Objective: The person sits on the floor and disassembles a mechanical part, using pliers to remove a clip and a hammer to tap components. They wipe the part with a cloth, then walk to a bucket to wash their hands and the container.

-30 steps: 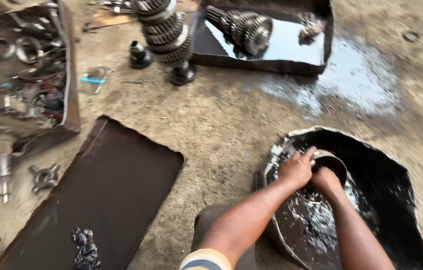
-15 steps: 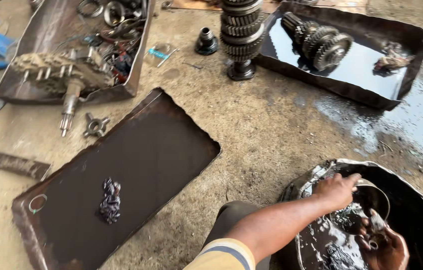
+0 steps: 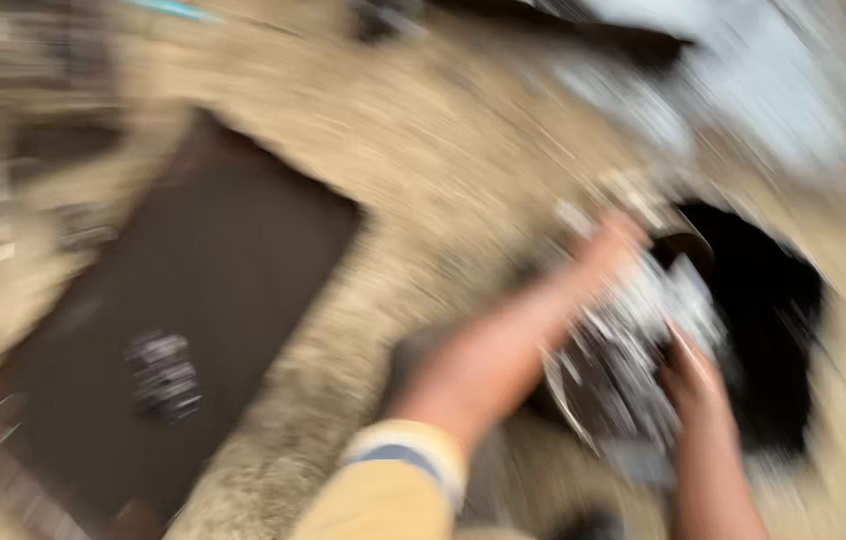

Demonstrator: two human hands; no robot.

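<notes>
The view is badly smeared by motion. My left hand [image 3: 611, 245] reaches out to the far rim of a round, oily metal piece [image 3: 623, 350] that sits in a black basin [image 3: 778, 330]. My right hand [image 3: 695, 375] is at the near right side of that same piece, touching it or very close to it. The blur hides the fingers of both hands, so their grip cannot be made out. My left sleeve is yellow with a striped cuff.
A flat dark metal tray [image 3: 213, 270] lies on the sandy ground to the left, with a small dark greasy part [image 3: 163, 375] on it. Blurred shapes of more trays and a wet patch [image 3: 743, 70] lie along the top.
The camera has swung sharply and the picture has gone blurred. Both hands stay at the round piece in the black basin, and the right hand has come up closer to it.
</notes>
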